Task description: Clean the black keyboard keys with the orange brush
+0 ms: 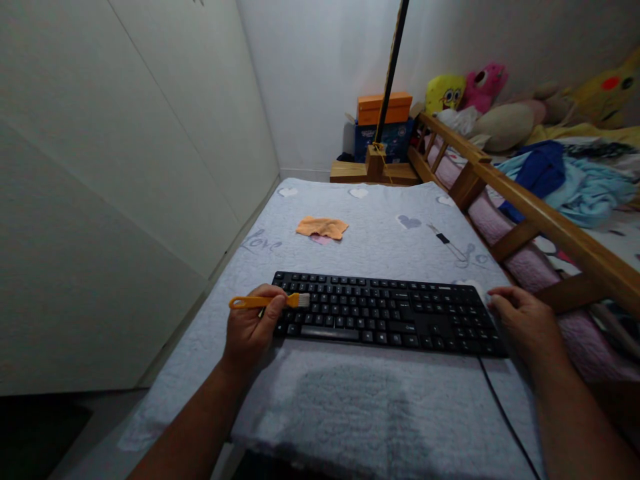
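A black keyboard (350, 307) lies flat across the cloth-covered table, its cable (505, 413) running off its near right side. In my left hand (255, 327), closed over the keyboard's left end, is a small yellow brush (250, 302). Its pale bristles point right and are over the keys on the left. My right hand (525, 320) is beside the keyboard's right end, with thumb and fingers drawn together near the far right corner. Whether those fingertips touch the keyboard or pinch something small cannot be made out.
Beyond the keyboard lie an orange cloth (323, 227) and a thin wire tool with a black middle (443, 238). A wooden bed rail (530, 207) runs along the right side, a white cabinet (125, 167) along the left. A wooden stand (375, 167) with a black pole is at the far end.
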A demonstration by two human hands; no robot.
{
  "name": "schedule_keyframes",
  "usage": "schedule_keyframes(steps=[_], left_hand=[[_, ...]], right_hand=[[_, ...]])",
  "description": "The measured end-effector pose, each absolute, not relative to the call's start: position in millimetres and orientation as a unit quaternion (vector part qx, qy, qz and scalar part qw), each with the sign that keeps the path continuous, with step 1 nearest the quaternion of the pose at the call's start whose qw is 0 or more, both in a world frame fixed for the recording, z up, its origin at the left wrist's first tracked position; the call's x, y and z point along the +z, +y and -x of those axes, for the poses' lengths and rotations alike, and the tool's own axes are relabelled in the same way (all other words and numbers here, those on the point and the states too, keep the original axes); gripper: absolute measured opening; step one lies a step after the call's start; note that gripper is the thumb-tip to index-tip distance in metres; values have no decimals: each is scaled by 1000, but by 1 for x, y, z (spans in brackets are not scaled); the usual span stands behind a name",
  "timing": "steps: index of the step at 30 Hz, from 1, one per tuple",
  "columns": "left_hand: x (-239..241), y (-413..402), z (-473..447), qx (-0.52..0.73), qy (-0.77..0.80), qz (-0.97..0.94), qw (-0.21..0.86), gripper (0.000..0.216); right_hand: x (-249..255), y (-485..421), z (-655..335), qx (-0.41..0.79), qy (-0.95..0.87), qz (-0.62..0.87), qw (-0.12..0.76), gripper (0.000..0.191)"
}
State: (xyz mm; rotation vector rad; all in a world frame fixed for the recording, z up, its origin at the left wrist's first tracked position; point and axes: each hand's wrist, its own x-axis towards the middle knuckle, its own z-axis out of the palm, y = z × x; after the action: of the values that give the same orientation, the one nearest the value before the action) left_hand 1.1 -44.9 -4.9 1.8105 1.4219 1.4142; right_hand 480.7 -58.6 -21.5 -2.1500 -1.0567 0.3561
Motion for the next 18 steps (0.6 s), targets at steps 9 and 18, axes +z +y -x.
schedule_keyframes(steps=[9,18], left_hand=[[0,-43,-7,435,472,-742,194,19],[-1,-46,-3,475,474,-718,187,22]], right_hand=[[-21,-58,-481,132,-418,827,351,38],[-17,-58,-477,133,-412,832,348,35]])
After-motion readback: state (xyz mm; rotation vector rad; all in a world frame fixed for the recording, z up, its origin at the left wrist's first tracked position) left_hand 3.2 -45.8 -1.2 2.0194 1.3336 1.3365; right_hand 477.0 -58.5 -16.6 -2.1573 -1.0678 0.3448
